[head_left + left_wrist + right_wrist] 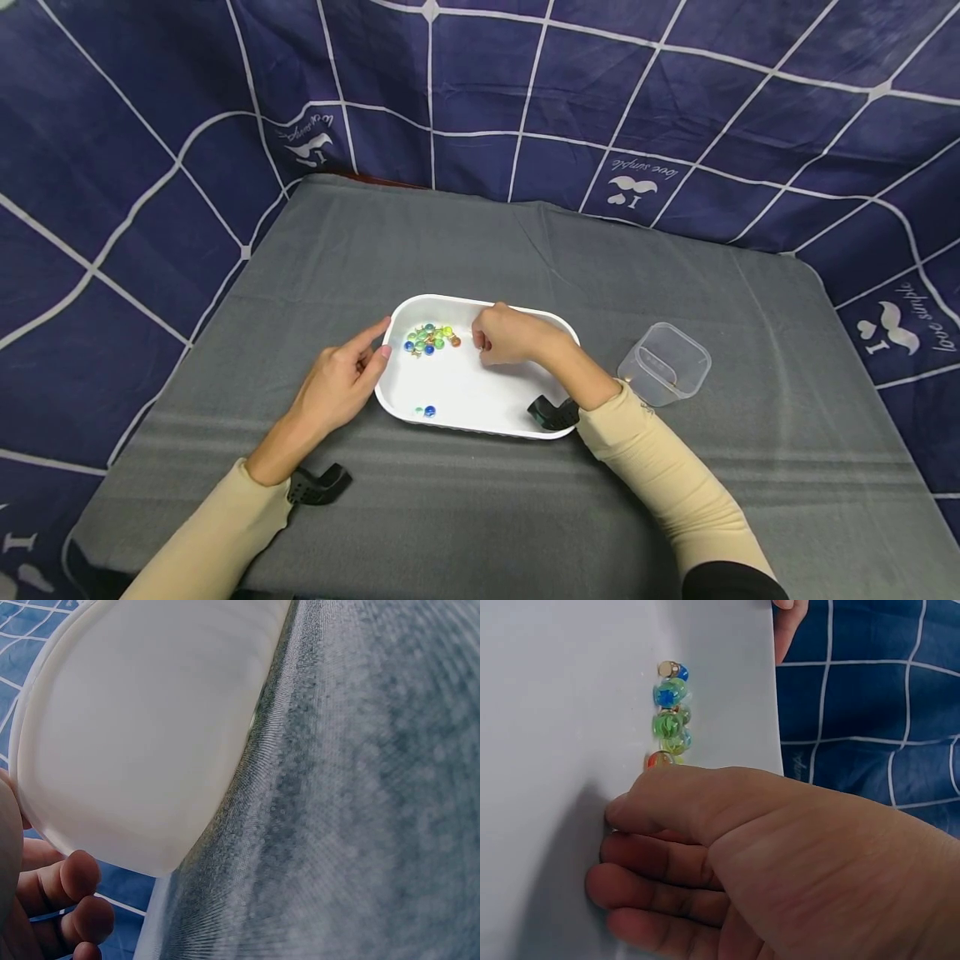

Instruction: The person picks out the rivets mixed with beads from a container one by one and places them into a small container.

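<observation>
A white tray [465, 392] stands on the grey cloth. My left hand [337, 387] is at its left end, index finger and thumb extended against the outside of the rim. My right hand [513, 335] is inside the tray, fingers curled and thumb against the index finger. A small shiny piece shows at its fingertips, mostly hidden; I cannot tell its kind. Just left of them lies a cluster of glass marbles [667, 724] in green, blue and yellow, mixed with small gold-coloured pieces [666, 669]. A blue marble [430, 411] lies apart near the tray's front wall.
Right of the tray, beside the right forearm, stands a clear plastic box [666, 364] with a few tiny pieces in it. Grey cloth [450, 517] covers the table. A dark blue curtain [480, 92] with white lines hangs behind and at both sides.
</observation>
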Demonstrator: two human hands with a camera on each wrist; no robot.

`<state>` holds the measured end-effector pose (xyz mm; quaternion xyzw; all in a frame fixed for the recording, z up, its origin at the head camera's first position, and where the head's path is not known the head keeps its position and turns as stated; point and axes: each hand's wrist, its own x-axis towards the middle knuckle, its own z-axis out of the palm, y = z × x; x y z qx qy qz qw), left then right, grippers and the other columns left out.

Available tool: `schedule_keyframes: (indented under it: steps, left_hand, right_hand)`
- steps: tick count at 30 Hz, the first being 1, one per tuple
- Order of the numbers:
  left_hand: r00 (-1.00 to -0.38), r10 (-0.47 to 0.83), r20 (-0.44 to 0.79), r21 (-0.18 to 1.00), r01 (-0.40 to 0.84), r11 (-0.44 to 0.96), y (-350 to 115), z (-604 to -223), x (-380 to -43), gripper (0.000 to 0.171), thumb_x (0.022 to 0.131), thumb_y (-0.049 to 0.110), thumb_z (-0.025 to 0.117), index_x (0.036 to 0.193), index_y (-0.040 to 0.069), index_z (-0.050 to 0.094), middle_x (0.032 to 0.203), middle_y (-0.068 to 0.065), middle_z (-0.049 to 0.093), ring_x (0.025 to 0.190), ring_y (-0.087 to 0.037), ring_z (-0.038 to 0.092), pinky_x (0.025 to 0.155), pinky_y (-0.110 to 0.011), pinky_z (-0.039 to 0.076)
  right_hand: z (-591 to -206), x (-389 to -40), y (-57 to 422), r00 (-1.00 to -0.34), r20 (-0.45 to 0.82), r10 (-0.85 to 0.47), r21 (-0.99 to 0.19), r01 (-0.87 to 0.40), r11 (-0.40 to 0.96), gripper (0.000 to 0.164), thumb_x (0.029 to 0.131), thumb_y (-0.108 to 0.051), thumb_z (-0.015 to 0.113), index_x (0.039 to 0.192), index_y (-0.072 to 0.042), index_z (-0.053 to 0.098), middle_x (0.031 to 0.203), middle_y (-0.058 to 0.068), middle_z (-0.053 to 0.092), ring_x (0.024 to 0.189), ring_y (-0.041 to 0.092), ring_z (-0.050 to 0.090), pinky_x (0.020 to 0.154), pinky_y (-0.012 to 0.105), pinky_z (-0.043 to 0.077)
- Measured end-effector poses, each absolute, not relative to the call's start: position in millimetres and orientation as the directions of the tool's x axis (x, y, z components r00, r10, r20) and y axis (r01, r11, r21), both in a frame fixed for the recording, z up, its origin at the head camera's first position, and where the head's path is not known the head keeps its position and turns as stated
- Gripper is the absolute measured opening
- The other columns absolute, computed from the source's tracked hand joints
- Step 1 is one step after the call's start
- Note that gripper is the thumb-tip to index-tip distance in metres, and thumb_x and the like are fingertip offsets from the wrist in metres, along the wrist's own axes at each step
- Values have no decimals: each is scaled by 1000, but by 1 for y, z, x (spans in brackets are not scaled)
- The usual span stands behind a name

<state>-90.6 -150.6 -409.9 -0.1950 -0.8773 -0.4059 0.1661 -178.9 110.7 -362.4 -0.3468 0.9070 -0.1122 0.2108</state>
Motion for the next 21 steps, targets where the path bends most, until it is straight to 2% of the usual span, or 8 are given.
schedule_keyframes:
  steps: [4,10,21]
  left_hand:
    - [-868,206,451,648,477,594,-150,-410,-91,36,96,6,61,131,-5,61,61,8,46,49,-3,36,45,-25,33]
    - [-873,209,441,651,471,595,-150,-410,-92,37,96,6,61,131,-4,61,62,8,47,49,-3,37,46,-25,34]
    - [-876,208,436,652,466,598,-151,-411,-92,37,96,7,61,131,-5,60,62,8,47,49,-3,37,46,-25,34]
  right_hand:
    - [-362,-180,112,-652,-306,-694,-358,-597,718,3,78,-6,69,81,-5,69,70,-3,57,66,11,49,64,25,41]
    - [-361,-181,116,-649,-294,-702,-389,-589,708,6,77,-8,72,76,-11,67,68,-5,57,64,10,50,63,24,42]
    - [-360,-183,123,-619,-165,-767,-514,-610,603,8,72,-8,71,71,-13,65,63,-8,54,59,6,48,59,23,41]
